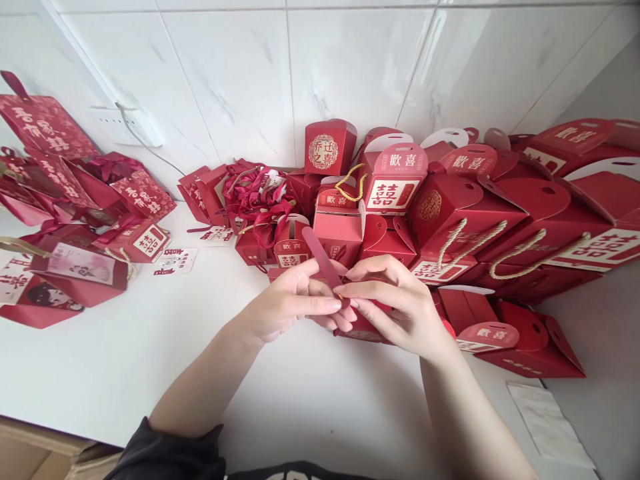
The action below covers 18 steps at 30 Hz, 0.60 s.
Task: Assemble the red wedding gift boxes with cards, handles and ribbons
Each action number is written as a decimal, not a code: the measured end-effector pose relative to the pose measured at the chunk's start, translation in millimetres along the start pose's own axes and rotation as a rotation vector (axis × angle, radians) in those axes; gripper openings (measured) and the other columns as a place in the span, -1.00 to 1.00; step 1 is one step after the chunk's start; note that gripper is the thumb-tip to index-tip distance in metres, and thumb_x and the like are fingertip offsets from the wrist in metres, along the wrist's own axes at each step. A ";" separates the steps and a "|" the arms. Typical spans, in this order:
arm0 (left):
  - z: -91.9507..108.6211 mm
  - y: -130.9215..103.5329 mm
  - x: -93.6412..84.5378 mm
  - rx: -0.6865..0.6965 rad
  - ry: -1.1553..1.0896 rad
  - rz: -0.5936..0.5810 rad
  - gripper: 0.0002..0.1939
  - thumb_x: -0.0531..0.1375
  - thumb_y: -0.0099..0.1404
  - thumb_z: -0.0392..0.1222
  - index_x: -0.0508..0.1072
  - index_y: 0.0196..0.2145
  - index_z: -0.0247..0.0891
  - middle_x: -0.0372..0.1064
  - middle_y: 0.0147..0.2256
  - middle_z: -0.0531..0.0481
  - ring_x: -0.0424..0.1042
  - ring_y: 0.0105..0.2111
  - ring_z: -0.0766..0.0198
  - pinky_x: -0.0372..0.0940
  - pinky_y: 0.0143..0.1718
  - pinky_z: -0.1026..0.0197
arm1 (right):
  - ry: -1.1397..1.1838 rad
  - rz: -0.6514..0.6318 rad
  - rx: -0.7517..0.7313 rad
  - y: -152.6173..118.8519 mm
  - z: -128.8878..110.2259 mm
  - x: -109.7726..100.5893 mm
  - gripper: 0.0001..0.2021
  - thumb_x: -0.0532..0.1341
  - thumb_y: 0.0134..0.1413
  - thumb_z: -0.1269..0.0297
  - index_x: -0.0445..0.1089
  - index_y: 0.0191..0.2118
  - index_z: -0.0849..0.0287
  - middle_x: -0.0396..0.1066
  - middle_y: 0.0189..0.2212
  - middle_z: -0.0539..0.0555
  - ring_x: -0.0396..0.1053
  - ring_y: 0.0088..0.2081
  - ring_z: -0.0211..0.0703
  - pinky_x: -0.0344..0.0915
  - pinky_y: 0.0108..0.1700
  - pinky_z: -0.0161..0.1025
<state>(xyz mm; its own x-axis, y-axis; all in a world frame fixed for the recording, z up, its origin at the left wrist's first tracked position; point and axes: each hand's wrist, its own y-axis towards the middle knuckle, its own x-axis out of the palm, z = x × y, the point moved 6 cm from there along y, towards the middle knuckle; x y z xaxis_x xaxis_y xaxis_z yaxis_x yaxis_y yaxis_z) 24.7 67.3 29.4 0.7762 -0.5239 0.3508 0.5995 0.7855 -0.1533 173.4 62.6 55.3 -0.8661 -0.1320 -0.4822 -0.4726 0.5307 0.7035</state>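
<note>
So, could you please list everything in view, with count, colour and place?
strip: one, dark red, centre
gift boxes: many, red, centre, right and left
cord handles: several, pale gold, on boxes
ribbons: many, dark red, left of centre
table: one, white, under boxes
printed cards: two or more, white-red, table left
walls: two, white tiles behind, grey right
socket: one, white, wall, left
cable: one, grey, from socket
sheet: one, white, table, lower right
cardboard: count unclear, brown, bottom left
shirt: one, black, bottom
forearms: two, bare, lower centre
left hand: one, bare, at strip
right hand: one, bare, at strip
</note>
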 end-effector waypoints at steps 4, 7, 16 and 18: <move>-4.5 -3.3 7.7 -0.090 -0.082 -0.126 -0.60 0.29 0.23 -0.30 0.28 -0.01 -0.31 0.56 -0.40 -0.10 0.56 -0.46 0.26 0.42 -0.42 0.34 | 0.084 -0.016 -0.087 1.5 -8.9 -0.8 -0.78 0.30 0.12 0.49 0.48 -0.11 0.14 0.48 -0.11 0.14 0.45 -0.03 -0.04 0.31 0.15 0.04; -9.7 -6.0 13.2 -0.164 -0.127 -0.187 -0.52 0.33 0.18 -0.24 0.29 0.02 -0.27 0.56 -0.42 -0.08 0.56 -0.51 0.22 0.38 -0.50 0.34 | 0.198 0.006 -0.162 1.5 -18.2 -1.9 -0.77 0.29 0.13 0.51 0.45 -0.11 0.14 0.56 -0.24 0.07 0.53 -0.16 -0.10 0.29 0.19 0.10; 19.2 -15.8 -8.3 0.164 0.631 0.190 -0.36 0.28 0.22 0.01 0.21 0.21 -0.11 0.50 -0.28 -0.05 0.52 -0.32 0.18 0.40 -0.32 0.21 | 0.162 0.209 -0.073 -2.8 -28.6 -11.8 -0.67 0.25 0.08 0.62 0.47 -0.08 0.15 0.52 -0.28 0.11 0.49 -0.21 -0.07 0.46 -0.17 -0.08; 38.3 -24.0 -27.3 0.259 1.061 0.407 -0.47 0.28 0.22 -0.03 0.33 0.14 -0.10 0.47 -0.14 -0.08 0.47 -0.13 0.12 0.38 -0.17 0.16 | 0.158 0.283 -0.021 -4.6 -26.0 -18.1 -0.69 0.24 0.07 0.63 0.48 -0.11 0.14 0.50 -0.30 0.10 0.47 -0.23 -0.08 0.43 -0.19 -0.09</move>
<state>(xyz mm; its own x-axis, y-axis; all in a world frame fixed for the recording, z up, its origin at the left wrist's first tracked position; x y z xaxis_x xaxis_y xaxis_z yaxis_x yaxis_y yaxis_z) -18.3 75.4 58.9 0.7493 -0.1337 -0.6486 0.3055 0.9388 0.1593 187.0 40.8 74.4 -0.9774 -0.1107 -0.1803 -0.2113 0.5480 0.8094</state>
